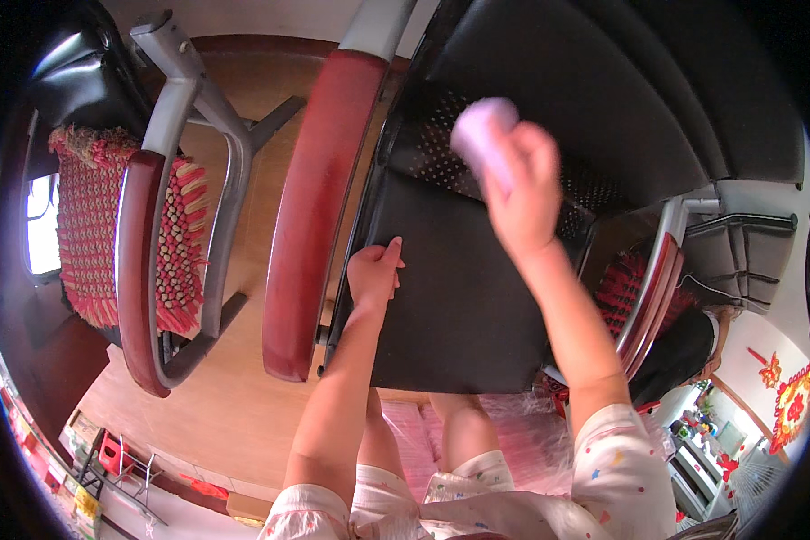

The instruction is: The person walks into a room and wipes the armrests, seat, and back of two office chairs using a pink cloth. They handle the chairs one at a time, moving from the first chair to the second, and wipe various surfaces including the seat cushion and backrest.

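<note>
In my right hand (526, 185) is a pink cloth or sponge (479, 138), blurred so that I cannot tell which. The hand hovers over or touches the perforated lower backrest (439, 145) of a black leather-like chair. My left hand (374, 273) is a loose fist with the thumb up, resting at the left edge of the black seat (459, 290). Nothing shows between its fingers, though their undersides are hidden. Just left of that hand runs the chair's red wooden armrest (317, 223).
Farther left, another chair carries a red-and-beige woven cushion (91, 229) and a curved armrest (138, 270). Brown flooring (243, 358) lies between the chairs. At right stands a further chair with a red armrest (655, 290). Clear plastic wrapping (533, 432) is near my legs.
</note>
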A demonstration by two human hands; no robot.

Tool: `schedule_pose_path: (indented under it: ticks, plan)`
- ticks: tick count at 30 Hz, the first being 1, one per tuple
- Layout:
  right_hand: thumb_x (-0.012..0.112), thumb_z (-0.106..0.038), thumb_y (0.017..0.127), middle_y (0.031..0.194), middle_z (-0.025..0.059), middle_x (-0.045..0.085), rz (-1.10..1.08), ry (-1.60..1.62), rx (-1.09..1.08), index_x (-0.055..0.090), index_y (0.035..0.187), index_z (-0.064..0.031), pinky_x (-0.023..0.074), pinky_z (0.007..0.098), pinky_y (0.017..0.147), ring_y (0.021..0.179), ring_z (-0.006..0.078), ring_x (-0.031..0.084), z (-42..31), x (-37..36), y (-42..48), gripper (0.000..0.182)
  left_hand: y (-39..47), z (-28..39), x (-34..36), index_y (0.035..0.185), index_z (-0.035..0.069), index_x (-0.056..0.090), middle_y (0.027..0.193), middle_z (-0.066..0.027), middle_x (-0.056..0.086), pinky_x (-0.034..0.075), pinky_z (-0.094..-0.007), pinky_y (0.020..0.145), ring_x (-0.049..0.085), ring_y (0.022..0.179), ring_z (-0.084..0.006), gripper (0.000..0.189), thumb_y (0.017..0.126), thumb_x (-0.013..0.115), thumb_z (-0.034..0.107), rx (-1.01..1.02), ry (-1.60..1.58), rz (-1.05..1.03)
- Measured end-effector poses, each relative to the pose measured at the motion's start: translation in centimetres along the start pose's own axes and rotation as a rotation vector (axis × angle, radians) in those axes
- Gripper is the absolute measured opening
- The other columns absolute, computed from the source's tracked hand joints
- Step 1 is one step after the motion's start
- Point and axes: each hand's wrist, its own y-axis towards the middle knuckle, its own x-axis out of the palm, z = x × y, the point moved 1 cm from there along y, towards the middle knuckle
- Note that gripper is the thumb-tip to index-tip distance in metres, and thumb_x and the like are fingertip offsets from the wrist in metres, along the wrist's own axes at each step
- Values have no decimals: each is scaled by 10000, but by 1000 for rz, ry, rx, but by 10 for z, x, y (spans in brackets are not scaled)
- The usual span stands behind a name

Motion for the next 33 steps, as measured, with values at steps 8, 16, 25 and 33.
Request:
schedule_pose_path:
  ticks: [8,16,25,33]
  plan:
    - [738,-23,779,1047,129,560,266,-371,-55,659,1284,-91,502,423,878,999,342,580,-26,0,158,516,14,2,-5,674,18,647,468,-31,513,272,-285,330,398,330,-110,425,964,722,320,-69,-97,-101]
    - [729,-154,852,1049,36,545,158,-372,-11,632,1337,-192,580,373,762,920,288,587,-20,69,103,496,14,8,-7,666,10,655,469,-38,525,277,-291,329,416,332,-119,429,955,732,318,-115,-56,-98]
    - [774,-55,777,1138,46,590,-89,89,118,697,1262,-237,541,365,853,973,279,585,-8,71,31,524,14,11,1,656,0,658,471,-49,532,316,-296,332,433,328,-135,436,933,742,326,-180,-25,-16]
    - [694,-243,912,1021,-59,620,387,-191,-269,708,1179,-313,500,365,829,918,184,615,18,6,170,276,19,2,6,668,-2,672,464,-55,522,294,-296,314,423,324,-139,450,911,773,363,-118,-5,10]
